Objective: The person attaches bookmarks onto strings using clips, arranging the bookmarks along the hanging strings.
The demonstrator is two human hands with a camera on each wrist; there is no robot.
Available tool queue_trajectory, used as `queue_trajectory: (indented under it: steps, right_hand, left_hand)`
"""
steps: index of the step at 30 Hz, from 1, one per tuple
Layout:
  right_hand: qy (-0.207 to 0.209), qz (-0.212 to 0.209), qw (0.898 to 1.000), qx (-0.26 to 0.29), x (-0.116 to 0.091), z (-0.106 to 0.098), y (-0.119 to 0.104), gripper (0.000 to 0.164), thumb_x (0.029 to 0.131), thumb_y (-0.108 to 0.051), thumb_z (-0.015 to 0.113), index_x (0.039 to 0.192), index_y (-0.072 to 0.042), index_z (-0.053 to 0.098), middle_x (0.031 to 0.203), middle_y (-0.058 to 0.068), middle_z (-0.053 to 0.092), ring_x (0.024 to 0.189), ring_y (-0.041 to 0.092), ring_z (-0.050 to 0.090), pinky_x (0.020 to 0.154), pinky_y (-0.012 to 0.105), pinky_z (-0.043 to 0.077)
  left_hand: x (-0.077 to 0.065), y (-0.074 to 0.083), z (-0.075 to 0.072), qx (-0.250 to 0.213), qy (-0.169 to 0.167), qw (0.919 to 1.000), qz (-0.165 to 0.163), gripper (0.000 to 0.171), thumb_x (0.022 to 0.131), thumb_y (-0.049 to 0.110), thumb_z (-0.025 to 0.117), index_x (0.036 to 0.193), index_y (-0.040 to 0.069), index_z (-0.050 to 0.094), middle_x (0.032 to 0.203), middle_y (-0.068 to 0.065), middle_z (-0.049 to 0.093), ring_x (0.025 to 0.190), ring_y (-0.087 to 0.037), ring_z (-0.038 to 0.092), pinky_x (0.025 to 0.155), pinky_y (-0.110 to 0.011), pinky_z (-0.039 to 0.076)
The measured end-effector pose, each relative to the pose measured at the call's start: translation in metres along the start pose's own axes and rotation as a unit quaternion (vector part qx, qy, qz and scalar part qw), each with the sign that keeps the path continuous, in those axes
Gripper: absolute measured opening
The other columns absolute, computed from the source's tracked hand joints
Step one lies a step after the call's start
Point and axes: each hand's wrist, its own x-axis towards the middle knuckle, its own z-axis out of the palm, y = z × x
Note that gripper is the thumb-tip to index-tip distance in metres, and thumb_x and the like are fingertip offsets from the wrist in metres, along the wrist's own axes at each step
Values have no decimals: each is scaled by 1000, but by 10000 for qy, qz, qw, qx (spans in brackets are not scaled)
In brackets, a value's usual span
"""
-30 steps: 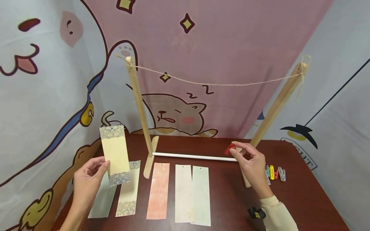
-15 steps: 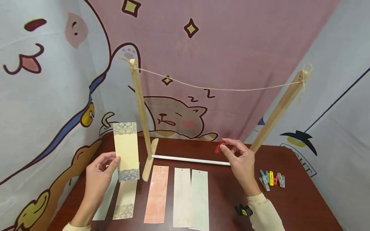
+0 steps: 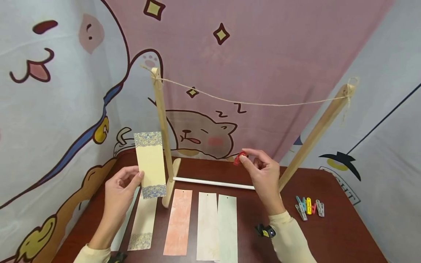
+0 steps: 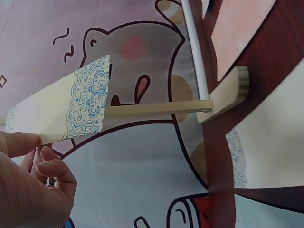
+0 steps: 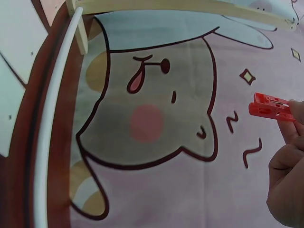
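My left hand (image 3: 121, 191) pinches a cream bookmark (image 3: 150, 157) with blue patterned ends by its left edge, upright above the table. In the left wrist view the thumb and fingers grip the long edge of the same bookmark (image 4: 57, 109). My right hand (image 3: 264, 179) pinches a red clothespin (image 3: 239, 158) between thumb and fingertips. The right wrist view shows this clothespin (image 5: 270, 107) with its tips pointing away from the hand. Behind both hands a twine line (image 3: 243, 102) hangs between two wooden posts (image 3: 162, 120), above and beyond the bookmark and the clothespin.
On the dark red table lie a salmon strip (image 3: 178, 223), a cream strip (image 3: 207, 226), a pale green strip (image 3: 227, 228) and a patterned bookmark (image 3: 143, 223). Several clothespins (image 3: 308, 206) lie at the right. A white rod (image 3: 213, 182) joins the posts' feet.
The left hand has carried the bookmark rightward and slightly up. The right hand has moved left and up with the red clothespin. The two hands are closer together.
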Motion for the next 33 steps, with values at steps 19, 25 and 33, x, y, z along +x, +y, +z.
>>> queue_trajectory:
  steps: [19,25,33]
  right_hand:
    - [-50,-348,9975,615,28,40,-31,22,91,-1,88,113,-4,84,63,1,42,48,8,29,44,26,19]
    - [-125,-520,9971,544,33,45,-36,21,94,-1,86,114,-4,83,61,1,41,49,8,29,43,27,20]
    - [-342,-751,9953,513,47,53,-47,20,96,-6,86,116,-9,83,86,3,72,50,11,29,45,28,20]
  left_hand:
    - [21,21,19,-96,-285,9973,668,11,101,0,77,112,-3,79,90,-11,73,81,-18,60,69,-23,46]
    - [25,27,24,-37,-461,9966,686,11,102,3,77,112,-2,79,92,-12,73,82,-17,60,68,-24,44]
    - [36,36,34,-222,-546,9950,810,11,102,5,77,112,-1,79,95,-15,74,84,-19,61,73,-26,46]
